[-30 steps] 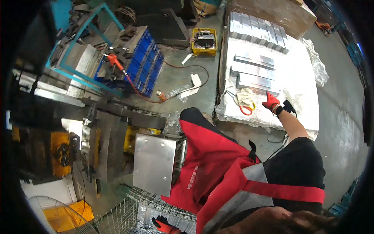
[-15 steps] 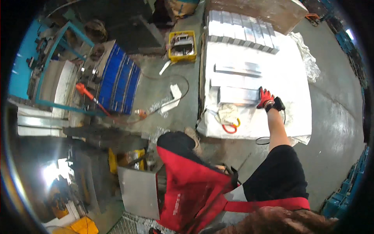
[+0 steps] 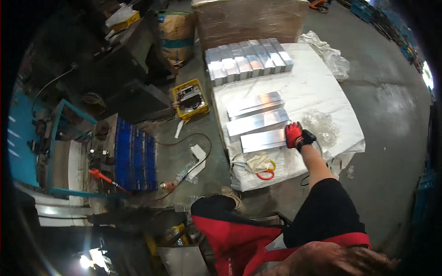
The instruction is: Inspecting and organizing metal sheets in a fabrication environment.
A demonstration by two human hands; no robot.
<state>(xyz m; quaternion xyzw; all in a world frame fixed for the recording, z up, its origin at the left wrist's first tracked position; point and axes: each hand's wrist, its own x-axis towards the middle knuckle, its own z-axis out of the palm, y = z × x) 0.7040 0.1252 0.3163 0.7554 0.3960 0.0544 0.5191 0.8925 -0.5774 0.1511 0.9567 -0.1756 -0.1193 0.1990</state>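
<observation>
My right hand, in a red and black glove, grips the right end of the nearest flat silver metal bar. A dark band with a small black object sits at its wrist. Beyond that bar, two more shiny bars or short stacks lie roughly parallel on the white-covered table. Close to the front edge are scissors with red and yellow handle loops, partly under a crumpled cream cloth. My left hand is out of view.
Several neat stacks of silver bars stand at the table's far side, before a wrapped brown box. Crumpled clear plastic lies right of my hand. A yellow crate, a hose and a blue-sided unit are to the left.
The view has shifted and turned, so the table appears lower and tilted. My right hand stays at the right end of the nearest bar. Clear plastic beside it now shows.
</observation>
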